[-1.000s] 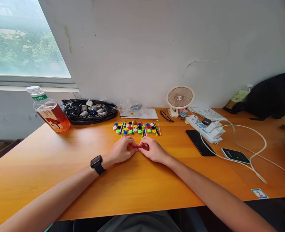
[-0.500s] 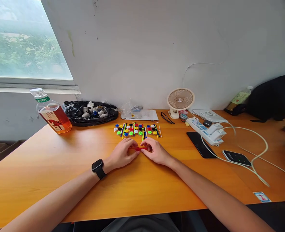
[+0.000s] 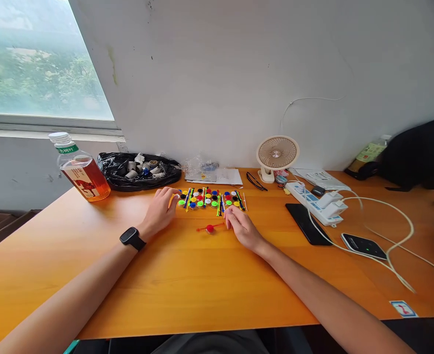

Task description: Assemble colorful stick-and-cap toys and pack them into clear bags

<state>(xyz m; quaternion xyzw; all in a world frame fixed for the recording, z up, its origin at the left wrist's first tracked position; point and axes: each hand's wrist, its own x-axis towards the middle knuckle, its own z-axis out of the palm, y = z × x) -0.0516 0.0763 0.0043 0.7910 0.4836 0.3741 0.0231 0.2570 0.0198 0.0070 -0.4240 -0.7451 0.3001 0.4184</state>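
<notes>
My left hand (image 3: 159,211), with a black smartwatch on the wrist, reaches to the left end of a cluster of small coloured round pieces (image 3: 209,197). Its thumb and forefinger are apart around a white piece at that end; contact is unclear. Nearer to me, a red round piece (image 3: 210,229) lies on the table with a thin red stick (image 3: 201,229) across it. My right hand (image 3: 243,227) rests by the stick's right end, fingers curled in. Whatever those fingers may hold is hidden. Thin coloured sticks (image 3: 204,197) stand out among the round pieces.
Along the wall are a drink bottle (image 3: 84,174), a black plastic bag (image 3: 139,172) of grey fittings, papers (image 3: 233,177) and a clip fan (image 3: 277,153). To the right lie a black phone (image 3: 307,223), a power strip (image 3: 314,204) and looping white cables (image 3: 410,231).
My left hand has left the red piece and moved left and away to the cluster. My right hand has shifted slightly right. The red piece and stick now lie uncovered between the hands.
</notes>
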